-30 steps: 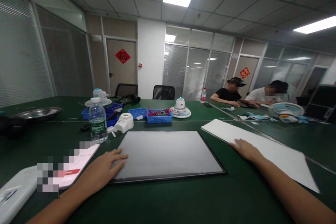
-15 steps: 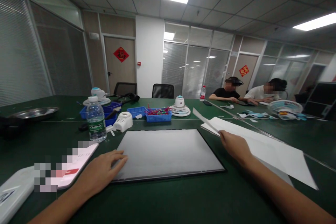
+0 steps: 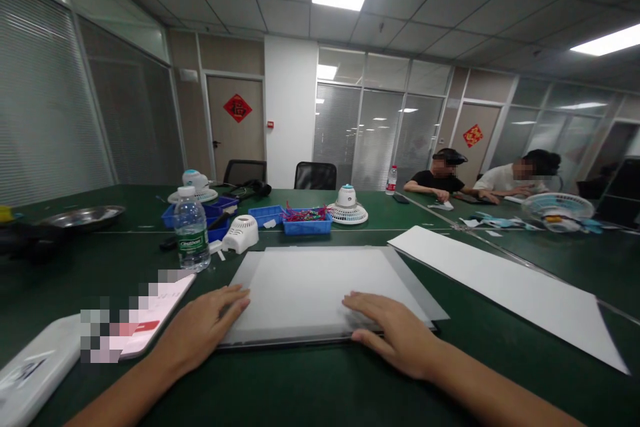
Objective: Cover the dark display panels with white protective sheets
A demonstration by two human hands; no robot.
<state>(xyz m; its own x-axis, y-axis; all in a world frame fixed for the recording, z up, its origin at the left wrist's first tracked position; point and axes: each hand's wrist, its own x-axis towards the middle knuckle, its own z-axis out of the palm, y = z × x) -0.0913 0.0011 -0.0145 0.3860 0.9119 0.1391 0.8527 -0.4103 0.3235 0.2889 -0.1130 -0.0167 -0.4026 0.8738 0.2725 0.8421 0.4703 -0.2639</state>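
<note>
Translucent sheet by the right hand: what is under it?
A dark-edged panel lies under the translucent sheet; its left strip and near edge show. The covered face is veiled, and the right hand hides part.

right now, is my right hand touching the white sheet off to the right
Apart: the head view shows green tabletop between the right hand and that white sheet.

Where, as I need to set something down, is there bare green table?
Bare green table shows in the near strip between the left hand and right hand, and in the wedge between translucent sheet and white sheet on the right. It is crowded at left, with phone and bottle, and beyond the translucent sheet, with blue tray and white housing.
</note>
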